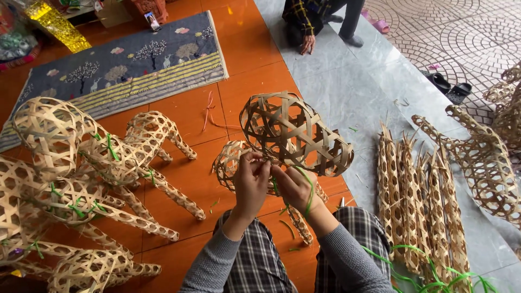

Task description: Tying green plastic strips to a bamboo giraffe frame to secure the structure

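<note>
Single head-worn view — looks steeply down and forward from above the lap, close to the basket [296,134]. Beyond the basket lies the rug [130,65] — farther floor fills the frame top.

Orange tiled floor [255,70] carries woven bamboo deer figures [81,179] left of the fingers [259,163], a patterned mat [130,65] beyond them, and bundled woven legs [420,201] on grey stone [347,97] to their right.

Finished woven bamboo deer figures [81,179] stand on the orange tile floor [255,76], left side. Patterned grey-blue rug [130,65] behind them. Row of narrow woven bamboo leg tubes [418,195] lies right, near black sandals [449,87].
</note>
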